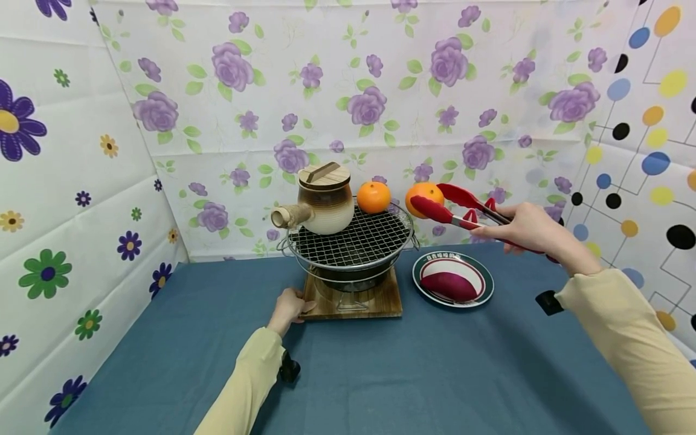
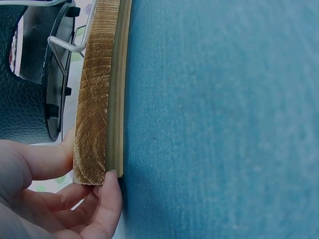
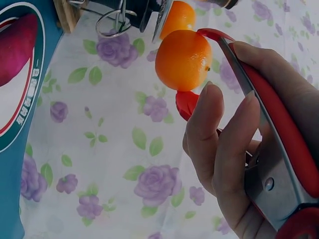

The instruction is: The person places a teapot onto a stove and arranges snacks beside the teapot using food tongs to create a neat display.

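Observation:
My right hand (image 1: 535, 229) holds red-and-steel tongs (image 1: 432, 209), their red tips on both sides of an orange (image 1: 425, 194). This orange is up in the air, right of the grill. In the right wrist view the tongs' tips pinch the orange (image 3: 182, 60) from opposite sides. A second orange (image 1: 373, 197) sits on the wire grill rack (image 1: 375, 238). Down at the front left corner of the wooden board (image 1: 380, 307) under the grill, my left hand (image 1: 288, 307) grips it. The left wrist view has the thumb on the board's upper side and fingers at its end and underside.
A clay pot (image 1: 328, 211) with a wooden lid and a rope-wrapped handle stands on the rack's left part. Right of the grill, a green-rimmed plate (image 1: 481, 266) bears a purple sweet potato (image 1: 448, 287). Flowered cloth (image 1: 261, 121) hangs behind the blue-covered table (image 1: 380, 374).

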{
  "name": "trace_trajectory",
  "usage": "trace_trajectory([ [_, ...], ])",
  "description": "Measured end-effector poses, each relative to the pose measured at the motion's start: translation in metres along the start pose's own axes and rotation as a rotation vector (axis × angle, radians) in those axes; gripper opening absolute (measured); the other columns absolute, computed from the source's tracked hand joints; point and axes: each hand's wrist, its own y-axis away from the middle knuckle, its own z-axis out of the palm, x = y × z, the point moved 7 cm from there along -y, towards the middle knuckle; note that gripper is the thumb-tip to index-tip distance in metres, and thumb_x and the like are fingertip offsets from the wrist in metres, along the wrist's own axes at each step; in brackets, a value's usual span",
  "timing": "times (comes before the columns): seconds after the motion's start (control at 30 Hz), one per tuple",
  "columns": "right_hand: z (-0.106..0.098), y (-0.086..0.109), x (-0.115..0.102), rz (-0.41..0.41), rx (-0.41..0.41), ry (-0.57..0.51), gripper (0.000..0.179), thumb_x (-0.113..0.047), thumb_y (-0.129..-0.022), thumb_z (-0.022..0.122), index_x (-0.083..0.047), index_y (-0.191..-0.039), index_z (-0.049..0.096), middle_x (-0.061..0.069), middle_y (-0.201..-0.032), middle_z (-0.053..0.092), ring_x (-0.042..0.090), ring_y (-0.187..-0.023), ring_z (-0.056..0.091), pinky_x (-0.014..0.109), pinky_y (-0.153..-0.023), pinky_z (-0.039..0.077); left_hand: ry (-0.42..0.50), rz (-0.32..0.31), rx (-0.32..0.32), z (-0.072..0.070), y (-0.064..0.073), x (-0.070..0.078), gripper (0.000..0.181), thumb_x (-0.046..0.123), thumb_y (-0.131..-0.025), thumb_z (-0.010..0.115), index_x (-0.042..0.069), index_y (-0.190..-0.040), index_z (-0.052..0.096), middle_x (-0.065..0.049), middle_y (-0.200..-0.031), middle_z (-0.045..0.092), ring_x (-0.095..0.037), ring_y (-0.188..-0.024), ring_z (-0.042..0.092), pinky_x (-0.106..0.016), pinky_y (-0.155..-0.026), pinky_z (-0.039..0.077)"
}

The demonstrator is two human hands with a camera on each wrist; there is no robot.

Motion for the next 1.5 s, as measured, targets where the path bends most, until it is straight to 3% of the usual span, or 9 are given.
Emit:
trace_trajectory([
  [0.27,0.004,0.000,-0.011,-0.035,-0.001,-0.024,0.085,-0.057,-0.074,0.065,0.000,-0.132,0.043,0.008,-0.060,0.059,0.025,-0.049,0.055,0.034,-0.049,0.046,-0.007,-0.007,0.001,0.000,0.000,0.000,0.025,0.006,-0.082,0.068,0.004,-0.070,0.045,-0.005,-0.057,0.036,-0.016,-0.048,0.044,-0.033,-0.051,0.053],
  [0.37,0.005,0.000,-0.013,-0.037,-0.008,-0.020,0.087,-0.058,-0.074,0.064,0.001,-0.134,0.041,0.008,-0.061,0.059,0.025,-0.050,0.055,0.033,-0.049,0.046,-0.005,-0.006,0.004,0.000,0.001,0.000,0.018,0.006,-0.082,0.068,-0.005,-0.080,0.053,-0.008,-0.063,0.041,-0.019,-0.053,0.048,-0.033,-0.051,0.053],
  [0.47,0.005,0.000,-0.016,-0.034,-0.013,-0.012,0.092,-0.059,-0.073,0.064,0.001,-0.136,0.037,0.008,-0.062,0.060,0.024,-0.051,0.056,0.033,-0.051,0.047,0.000,-0.002,0.006,-0.001,0.001,0.000,0.029,0.005,-0.082,0.067,-0.013,-0.100,0.054,-0.012,-0.073,0.047,-0.022,-0.062,0.053,-0.034,-0.052,0.054],
  [0.7,0.008,0.001,-0.023,-0.045,-0.025,-0.008,0.093,-0.059,-0.072,0.064,0.000,-0.138,0.035,0.008,-0.063,0.061,0.024,-0.051,0.057,0.034,-0.051,0.047,-0.011,-0.007,0.007,-0.001,0.001,0.000,0.026,0.006,-0.082,0.067,-0.013,-0.094,0.055,-0.017,-0.074,0.047,-0.027,-0.063,0.054,-0.033,-0.051,0.053],
  [0.9,0.010,0.002,-0.028,-0.045,-0.039,0.001,0.096,-0.060,-0.071,0.065,-0.002,-0.140,0.031,0.009,-0.060,0.059,0.024,-0.050,0.056,0.034,-0.052,0.046,0.020,0.002,-0.009,-0.001,0.003,0.000,0.042,0.007,-0.082,0.068,-0.016,-0.112,0.049,-0.026,-0.097,0.050,-0.035,-0.082,0.056,-0.034,-0.054,0.054],
  [1.0,0.010,0.003,-0.032,-0.060,-0.042,0.007,0.096,-0.059,-0.072,0.065,-0.001,-0.140,0.031,0.008,-0.060,0.059,0.023,-0.050,0.056,0.035,-0.053,0.046,0.019,0.003,-0.016,-0.001,0.003,0.000,0.044,0.007,-0.082,0.067,-0.016,-0.114,0.048,-0.029,-0.103,0.049,-0.037,-0.085,0.056,-0.034,-0.055,0.054],
  [1.5,0.012,0.005,-0.040,-0.086,-0.048,0.049,0.098,-0.060,-0.071,0.065,0.005,-0.137,0.032,0.006,-0.056,0.058,0.022,-0.049,0.056,0.034,-0.054,0.046,-0.013,0.000,0.009,-0.001,0.000,-0.001,0.035,0.007,-0.082,0.068,-0.014,-0.106,0.054,-0.021,-0.087,0.052,-0.031,-0.074,0.057,-0.033,-0.052,0.053],
])
